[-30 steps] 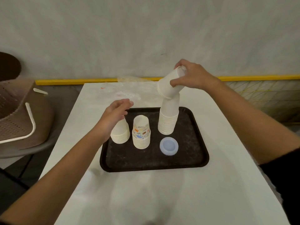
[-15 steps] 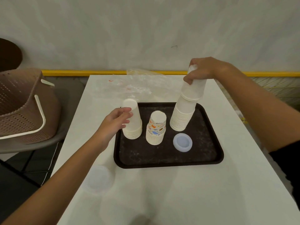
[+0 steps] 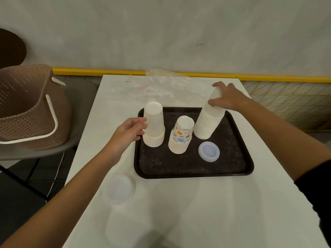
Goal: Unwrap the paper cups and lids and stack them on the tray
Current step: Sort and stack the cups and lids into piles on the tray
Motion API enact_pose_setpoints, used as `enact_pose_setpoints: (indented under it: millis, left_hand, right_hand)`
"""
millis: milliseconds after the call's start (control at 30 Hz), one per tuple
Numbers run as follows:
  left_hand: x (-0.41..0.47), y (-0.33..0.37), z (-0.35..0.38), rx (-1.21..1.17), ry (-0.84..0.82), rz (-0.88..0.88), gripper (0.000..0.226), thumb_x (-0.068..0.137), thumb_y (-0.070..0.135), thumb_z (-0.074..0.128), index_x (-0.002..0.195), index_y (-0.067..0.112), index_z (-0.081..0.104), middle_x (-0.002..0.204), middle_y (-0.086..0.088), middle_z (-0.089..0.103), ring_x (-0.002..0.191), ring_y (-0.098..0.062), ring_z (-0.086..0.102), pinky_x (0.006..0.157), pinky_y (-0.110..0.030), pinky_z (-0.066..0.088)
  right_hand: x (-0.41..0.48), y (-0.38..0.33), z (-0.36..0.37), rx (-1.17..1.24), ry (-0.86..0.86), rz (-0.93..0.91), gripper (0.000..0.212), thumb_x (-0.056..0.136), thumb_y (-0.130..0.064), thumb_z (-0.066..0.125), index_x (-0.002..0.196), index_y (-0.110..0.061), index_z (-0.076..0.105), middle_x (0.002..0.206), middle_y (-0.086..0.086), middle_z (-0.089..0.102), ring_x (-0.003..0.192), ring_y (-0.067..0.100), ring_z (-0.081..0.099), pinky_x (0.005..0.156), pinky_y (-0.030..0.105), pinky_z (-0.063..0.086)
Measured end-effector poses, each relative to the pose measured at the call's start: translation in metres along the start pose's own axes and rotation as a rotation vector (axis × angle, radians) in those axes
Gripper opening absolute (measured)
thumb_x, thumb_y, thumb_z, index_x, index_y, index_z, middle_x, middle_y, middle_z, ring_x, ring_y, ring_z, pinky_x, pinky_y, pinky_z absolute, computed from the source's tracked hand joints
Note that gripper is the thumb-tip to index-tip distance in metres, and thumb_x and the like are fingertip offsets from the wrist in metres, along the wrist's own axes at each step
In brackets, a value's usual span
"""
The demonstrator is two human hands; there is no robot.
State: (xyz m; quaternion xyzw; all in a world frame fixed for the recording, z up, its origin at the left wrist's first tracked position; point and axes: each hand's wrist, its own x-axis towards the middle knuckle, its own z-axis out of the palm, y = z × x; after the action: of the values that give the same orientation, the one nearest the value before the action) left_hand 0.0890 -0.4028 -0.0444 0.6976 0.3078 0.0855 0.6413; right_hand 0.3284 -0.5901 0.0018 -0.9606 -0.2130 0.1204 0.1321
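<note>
Head camera, looking down on a white rectangular table [image 3: 197, 212]. On its far half, a dark brown rectangular plastic tray [image 3: 193, 176], carrying four things:
- At the tray's far-left corner, a short upside-down stack of plain white paper cups [image 3: 154, 126].
- Near the tray's middle, an upside-down stack of printed paper cups with coloured pictures [image 3: 181, 136].
- At the far-right corner, a tall stack of plain white paper cups [image 3: 208, 122], upside down and leaning toward the far right.
- Just in front of that tall stack, a single round translucent white plastic lid [image 3: 208, 151], flat on the tray floor.

Right hand [image 3: 227, 99] over the top of the tall stack, fingers and thumb curled round the uppermost cups.

Left hand [image 3: 129, 131] at the left wall of the short stack, fingers loosely curled with the tips against the cups, thumb lower by the rims. Cannot tell whether pinching or merely touching.

Off the tray, on the table beside its near-left corner, a pile of round translucent white lids [image 3: 119, 189].

Along the table's far edge, crumpled clear plastic wrapping [image 3: 161, 86].

Left of the table, a brown perforated plastic basket with a white handle [image 3: 26, 108], tilted on a grey chair seat [image 3: 77, 140]. Inside of the basket hidden.
</note>
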Motion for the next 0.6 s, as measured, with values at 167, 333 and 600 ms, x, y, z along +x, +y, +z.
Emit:
enact_pose_setpoints:
  millis: [167, 333, 600]
  left_hand:
    - [-0.012, -0.012, -0.016, -0.043, 0.057, -0.012, 0.017, 0.092, 0.023, 0.052, 0.107, 0.026, 0.06, 0.108, 0.0, 0.062, 0.101, -0.016, 0.06, 0.088, -0.025, 0.047]
    - [-0.027, -0.037, -0.038, 0.031, 0.156, -0.053, 0.016, 0.092, 0.027, 0.053, 0.107, 0.029, 0.058, 0.113, 0.0, 0.059, 0.104, -0.016, 0.058, 0.091, -0.026, 0.045]
    - [-0.058, -0.088, -0.072, 0.199, 0.297, -0.178, 0.021, 0.088, 0.021, 0.059, 0.108, 0.026, 0.06, 0.104, 0.002, 0.059, 0.1, -0.018, 0.056, 0.084, -0.028, 0.043]
  right_hand:
    - [-0.012, 0.002, 0.005, -0.14, 0.281, -0.024, 0.079, 0.079, -0.051, 0.062, 0.139, -0.011, 0.029, 0.137, 0.02, 0.033, 0.128, 0.038, 0.033, 0.102, 0.049, 0.034]
    - [-0.047, -0.021, 0.016, -0.021, 0.648, -0.352, 0.047, 0.083, -0.031, 0.053, 0.118, -0.001, 0.052, 0.116, 0.022, 0.049, 0.113, 0.036, 0.044, 0.086, 0.04, 0.039]
    - [-0.1, -0.08, 0.07, 0.395, 0.352, -0.555, 0.026, 0.086, -0.019, 0.056, 0.109, -0.007, 0.057, 0.105, 0.006, 0.051, 0.099, 0.014, 0.047, 0.083, 0.024, 0.039]
